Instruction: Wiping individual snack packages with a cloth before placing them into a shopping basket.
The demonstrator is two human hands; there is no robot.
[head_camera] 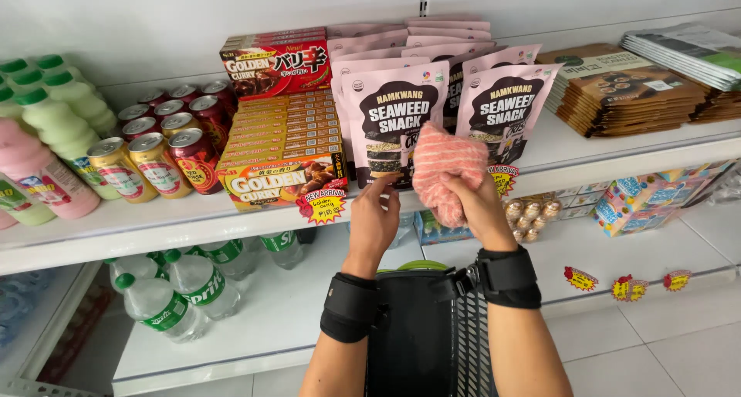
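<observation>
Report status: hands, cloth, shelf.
Right hand gripping pink striped cloth. Left hand touching the cloth's lower edge. Seaweed snack pouches directly behind on the shelf.

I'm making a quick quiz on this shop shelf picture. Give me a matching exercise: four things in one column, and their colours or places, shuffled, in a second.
Things:
1. cloth in the right hand
2. seaweed snack pouches
3. drink cans
4. clear bottles with green caps

Descriptions:
A. lower shelf, lying on their sides
B. pink and white striped, bunched up
C. upper shelf, left of the curry boxes
D. pale pink, standing behind the hands

Pairs: 1-B, 2-D, 3-C, 4-A
</observation>
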